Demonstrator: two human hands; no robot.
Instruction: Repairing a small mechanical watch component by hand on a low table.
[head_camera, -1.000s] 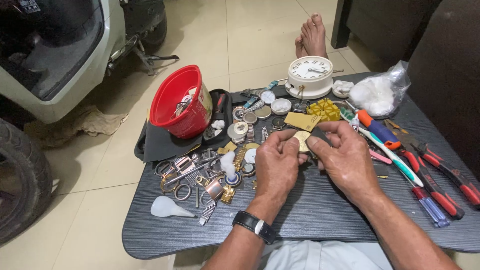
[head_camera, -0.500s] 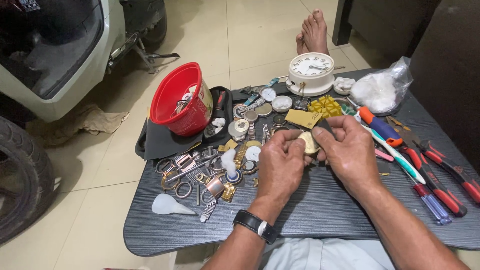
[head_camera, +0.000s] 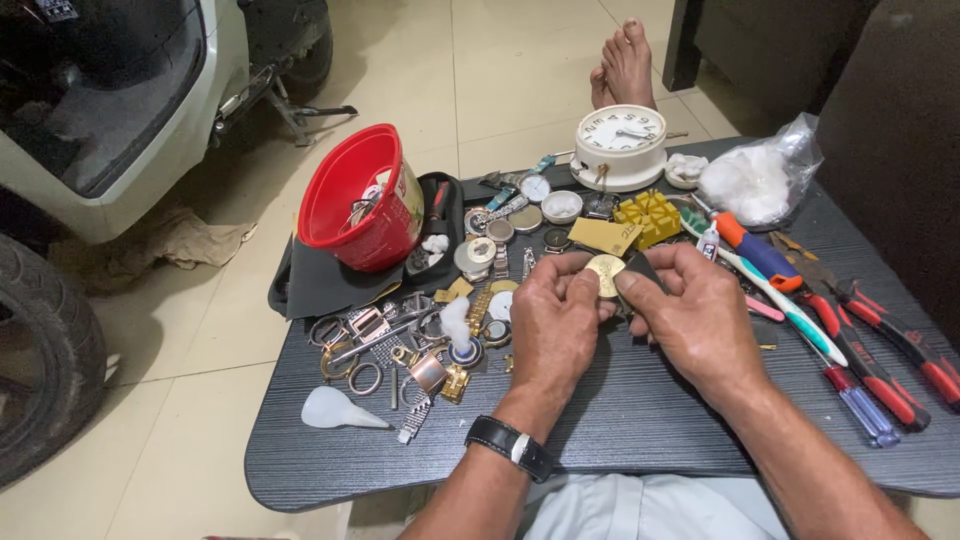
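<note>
My left hand (head_camera: 552, 325) and my right hand (head_camera: 695, 315) meet above the middle of a dark low table (head_camera: 640, 420). Together they pinch a small round gold watch case (head_camera: 604, 274) with a dark strap end showing by my right fingers. My left wrist wears a black wristwatch (head_camera: 512, 447). Loose watch parts, cases and metal bracelets (head_camera: 400, 340) lie just left of my left hand.
A tipped red tub (head_camera: 362, 200) lies on a black pouch at the back left. White table clock (head_camera: 620, 146), yellow block (head_camera: 650, 216), plastic bag (head_camera: 758, 180), toothbrush and red-handled tools (head_camera: 880, 335) lie to the right. A scooter (head_camera: 110, 110) stands on the floor at left; bare feet (head_camera: 626, 62) beyond.
Both hands have stayed together on the gold watch case, shifting it only slightly; the view has drifted a little. Nothing else on the table moved.
</note>
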